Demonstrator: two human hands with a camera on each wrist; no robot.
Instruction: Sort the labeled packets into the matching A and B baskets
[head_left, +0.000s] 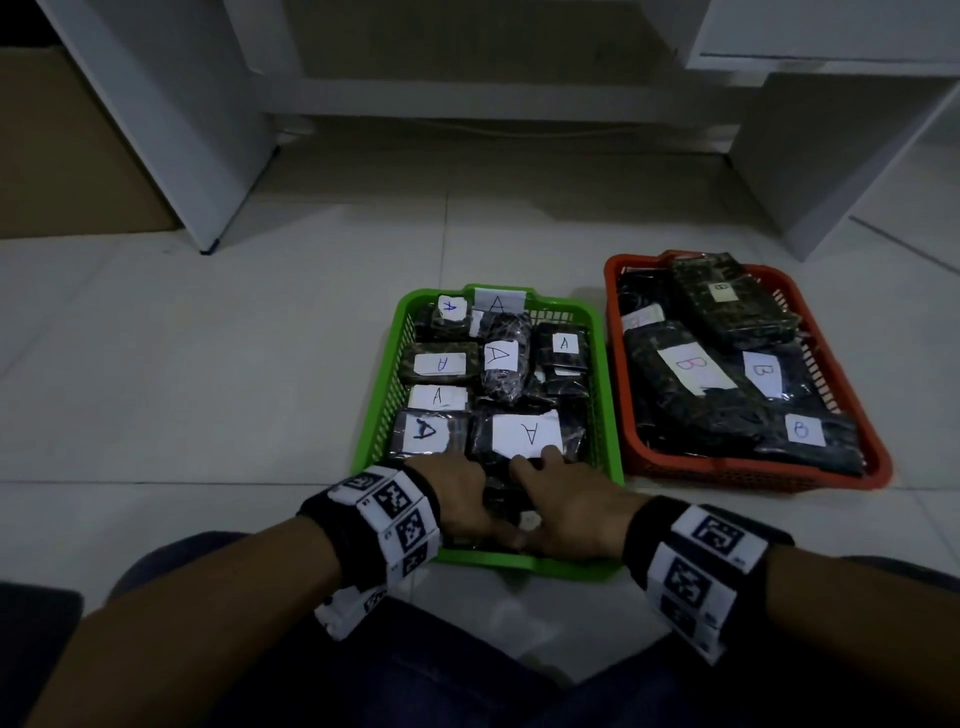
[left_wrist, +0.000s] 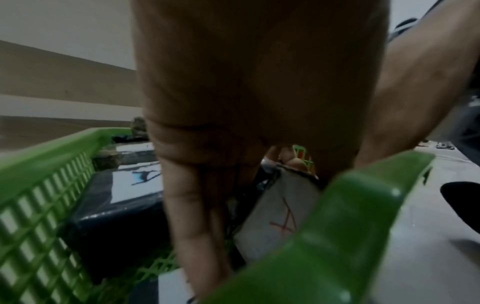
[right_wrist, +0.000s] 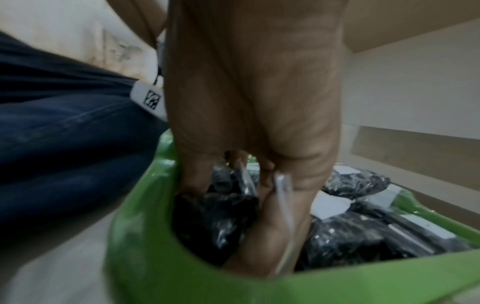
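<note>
Hands, left (head_left: 457, 499) and right (head_left: 566, 514), grasp one packet (head_left: 506, 501) inside green basket (head_left: 519, 558); seat it flat, A label upward, before letting go.

Floor: pale glossy tiled floor (head_left: 208, 364).
On it, left: green plastic lattice basket (head_left: 605, 364).
On it, right: orange-red plastic lattice basket (head_left: 852, 410), just beside the green.

Green basket (head_left: 602, 358): centre, on the floor – packed with dark wrapped packets, white A labels up.
Orange basket (head_left: 623, 395): just right of green, holds bigger dark packets labelled B.
Near packet (left_wrist: 275, 222): red-A label, tilted against the green basket's near wall.
</note>
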